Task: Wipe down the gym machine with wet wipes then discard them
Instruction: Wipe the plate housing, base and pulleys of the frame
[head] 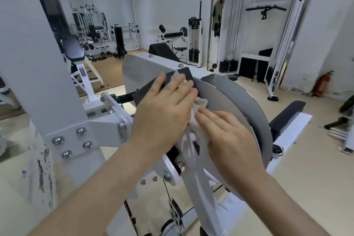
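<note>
- While both hands press on the wet wipes [199, 106], the task seems to me to be in its middle: the wiping is going on, and the discarding is not yet begun.
- The left hand [164, 107], near the centre of the view, lies flat with straight fingers on a black plate [184, 73] of the gym machine [99, 130]. A part of the wipes shows under its fingertips, toward 12 o'clock from the hand.
- The right hand [228, 138], at 4 o'clock from the left one, is flat too, with its fingers stretched over the wipes against the grey round disc [241, 97]. Neither hand closes around anything; both only press.
- The wet wipes are white, thin and crumpled. They are bunched between the two hands and touch both the plate and the disc. How many sheets there are I cannot tell.
- I see no sure wet trace on the machine, so which parts are already clean cannot be judged. The white frame with its bolts [81, 131] at 9 o'clock and the slanted arm [203, 184] at 6 o'clock probably still need wiping.
- No bin shows anywhere in the view. In my judgement the person must find one elsewhere before the task can end.
</note>
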`<state>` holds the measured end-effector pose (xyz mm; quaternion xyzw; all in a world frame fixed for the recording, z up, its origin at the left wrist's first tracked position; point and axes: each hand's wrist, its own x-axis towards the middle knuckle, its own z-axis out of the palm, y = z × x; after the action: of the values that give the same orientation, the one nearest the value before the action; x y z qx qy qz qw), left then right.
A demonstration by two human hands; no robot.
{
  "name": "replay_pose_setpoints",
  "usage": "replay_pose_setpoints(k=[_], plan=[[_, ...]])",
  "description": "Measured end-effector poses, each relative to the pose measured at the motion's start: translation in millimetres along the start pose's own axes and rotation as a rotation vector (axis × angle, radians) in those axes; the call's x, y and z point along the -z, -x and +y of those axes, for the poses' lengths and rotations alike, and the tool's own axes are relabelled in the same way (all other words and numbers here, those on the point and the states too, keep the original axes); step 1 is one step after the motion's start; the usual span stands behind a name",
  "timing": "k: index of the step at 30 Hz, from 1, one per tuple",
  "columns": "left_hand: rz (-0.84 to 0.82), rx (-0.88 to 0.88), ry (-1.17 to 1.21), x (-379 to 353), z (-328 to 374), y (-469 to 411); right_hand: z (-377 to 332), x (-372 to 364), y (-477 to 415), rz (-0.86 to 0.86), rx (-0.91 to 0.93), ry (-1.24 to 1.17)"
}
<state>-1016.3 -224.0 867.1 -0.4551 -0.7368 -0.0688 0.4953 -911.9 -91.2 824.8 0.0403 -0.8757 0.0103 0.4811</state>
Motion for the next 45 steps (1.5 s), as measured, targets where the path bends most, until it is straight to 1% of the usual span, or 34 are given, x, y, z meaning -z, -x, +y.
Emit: replay_pose_setpoints(k=[4,6,8,9,10,12,14,15,16,17,19,20,22,23,24,25,26,27,28,29,30,31,32,33,35,36,37,38,40,41,42,43,44,45], plan=[[0.117,0.026,0.005,-11,41,15,30,31,1,0.116,0.168,0.138],[0.159,0.098,-0.001,-15,63,17,43,39,2,0.152,0.196,0.153],[0.161,0.216,0.037,-22,85,22,52,41,10,0.139,0.164,0.154],[0.148,0.283,0.1,-28,97,27,57,41,15,0.129,0.144,0.149],[0.138,0.365,0.191,-33,111,33,61,40,20,0.12,0.131,0.135],[0.148,0.626,0.476,-40,142,43,64,40,29,0.084,0.12,0.063],[0.158,0.896,0.838,-34,170,42,65,41,36,0.035,0.076,-0.098],[0.13,0.976,1.002,-29,180,34,66,43,37,0.02,0.027,-0.204],[0.098,1.018,1.107,-29,187,24,68,44,36,0.009,-0.036,-0.303],[0.097,1.035,1.143,-31,191,13,71,45,35,-0.005,-0.111,-0.377],[0.112,1.089,1.095,-42,186,-5,82,45,29,-0.045,-0.282,-0.521],[0.108,1.124,1.048,-44,181,-14,88,45,24,-0.078,-0.383,-0.647],[0.133,1.138,1.012,-47,176,-28,99,42,16,-0.218,-0.565,-0.932],[0.172,1.087,0.985,-47,178,-28,103,41,13,-0.302,-0.601,-1.044],[0.173,1.035,0.939,-50,185,-23,106,40,12,-0.365,-0.582,-1.112],[0.155,1.033,0.941,-51,195,-12,109,38,14,-0.401,-0.531,-1.153],[0.106,1.086,1.008,-50,207,0,109,36,16,-0.425,-0.486,-1.183],[0.05,1.14,0.992,-49,222,16,109,34,19,-0.439,-0.468,-1.204],[0.026,1.145,0.977,-50,241,34,110,31,22,-0.444,-0.455,-1.217],[-0.034,1.169,0.884,-51,258,50,111,29,25,-0.437,-0.442,-1.225],[-0.039,1.202,0.751,-53,268,63,111,28,28,-0.434,-0.431,-1.229],[-0.02,1.305,0.723,-47,269,58,112,27,29,-0.439,-0.424,-1.235],[0.022,1.366,0.676,-45,266,53,114,27,30,-0.454,-0.417,-1.245],[0.088,1.364,0.652,-38,256,42,115,27,30,-0.467,-0.409,-1.254],[0.27,1.226,0.504,-22,223,7,117,29,29,-0.478,-0.38,-1.27],[0.337,1.172,0.473,-22,209,-5,117,30,30,-0.451,-0.345,-1.227],[0.372,1.163,0.534,-25,198,-15,117,33,32,-0.39,-0.276,-1.106],[0.428,1.187,0.652,-25,192,-25,116,36,35,-0.324,-0.18,-0.913],[0.544,1.28,0.899,-28,184,-31,111,42,47,-0.137,0.12,-0.492],[0.634,1.321,1.058,-31,182,-28,108,46,51,-0.125,0.279,-0.377],[0.695,1.382,1.271,-32,184,-25,106,49,53,-0.148,0.406,-0.294],[0.674,1.413,1.393,-38,189,-16,104,51,52,-0.181,0.499,-0.231],[0.577,1.424,1.402,-44,198,-5,105,51,50,-0.218,0.57,-0.16],[0.424,1.403,1.247,-48,211,6,106,51,45,-0.265,0.634,-0.08]])
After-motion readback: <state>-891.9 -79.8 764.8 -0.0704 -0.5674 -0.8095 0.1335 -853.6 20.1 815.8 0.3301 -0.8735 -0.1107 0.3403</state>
